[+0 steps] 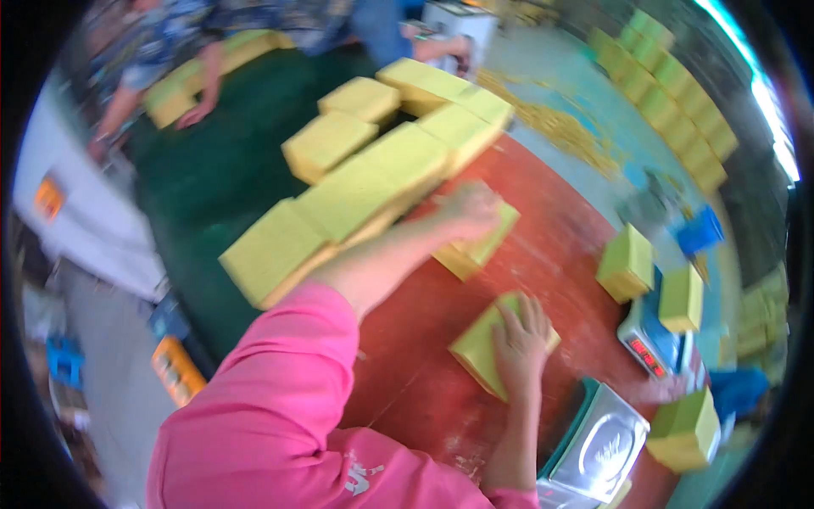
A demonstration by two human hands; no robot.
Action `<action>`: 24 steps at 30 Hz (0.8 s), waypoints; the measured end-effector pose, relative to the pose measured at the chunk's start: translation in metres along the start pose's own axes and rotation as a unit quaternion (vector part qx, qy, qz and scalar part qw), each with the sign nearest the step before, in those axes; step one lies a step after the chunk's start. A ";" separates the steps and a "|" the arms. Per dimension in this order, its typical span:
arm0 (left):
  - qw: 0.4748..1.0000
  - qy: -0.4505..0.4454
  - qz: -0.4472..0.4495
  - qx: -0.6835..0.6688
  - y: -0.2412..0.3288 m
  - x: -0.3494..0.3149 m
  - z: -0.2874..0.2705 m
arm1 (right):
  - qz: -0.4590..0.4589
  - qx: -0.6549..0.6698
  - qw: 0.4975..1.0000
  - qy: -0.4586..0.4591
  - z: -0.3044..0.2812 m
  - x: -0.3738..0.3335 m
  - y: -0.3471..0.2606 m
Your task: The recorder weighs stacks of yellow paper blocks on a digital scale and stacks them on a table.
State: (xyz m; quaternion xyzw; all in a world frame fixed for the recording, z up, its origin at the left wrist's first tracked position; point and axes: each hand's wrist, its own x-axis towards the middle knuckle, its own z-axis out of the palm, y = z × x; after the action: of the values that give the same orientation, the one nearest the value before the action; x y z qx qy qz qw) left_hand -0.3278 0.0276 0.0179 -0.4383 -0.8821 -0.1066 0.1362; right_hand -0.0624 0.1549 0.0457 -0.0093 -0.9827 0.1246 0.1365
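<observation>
My left hand [471,210], at the end of a pink sleeve, lies over a yellow rectangular block [483,250] on the red tabletop [394,360]. Its fingers look curled around the block's far top edge, partly blurred. Closer to me, my right hand [524,339] rests flat with spread fingers on a second yellow block [479,346], lower and flatter than the first. What the blocks are made of is too blurred to tell.
Yellow blocks [373,178] stand in a row along a dark green surface [199,187]. At right are a scale [649,343] with red digits, more blocks [626,263] and a metal-topped device [602,445]. Another person's hand [197,114] touches blocks at the far left. Stacks [678,102] stand behind.
</observation>
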 end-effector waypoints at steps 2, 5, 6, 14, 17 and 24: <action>0.996 0.067 0.004 -0.053 0.040 -0.044 -0.017 | 0.004 0.019 1.000 0.014 -0.010 -0.039 0.010; 0.993 0.115 0.017 -0.039 0.100 -0.117 -0.021 | 0.005 0.008 1.000 -0.011 -0.020 -0.073 0.006; 0.993 0.111 -0.003 -0.026 0.110 -0.145 -0.032 | -0.004 0.009 1.000 -0.009 -0.021 -0.083 0.006; 0.997 0.037 -0.051 -0.038 0.219 -0.292 -0.095 | -0.074 0.001 0.997 -0.006 -0.034 -0.099 0.016; 0.997 0.006 -0.064 -0.044 0.243 -0.306 -0.111 | -0.087 0.090 0.986 0.113 -0.057 -0.118 -0.005; 0.995 0.024 -0.020 -0.091 0.267 -0.331 -0.111 | 0.004 0.533 0.842 -0.077 -0.062 -0.302 -0.065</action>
State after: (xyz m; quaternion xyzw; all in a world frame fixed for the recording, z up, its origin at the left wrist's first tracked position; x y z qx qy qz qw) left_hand 0.0946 -0.0944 0.0302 -0.4283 -0.8738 -0.1996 0.1151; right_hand 0.2463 0.0914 0.0395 0.0705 -0.7720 0.6302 0.0434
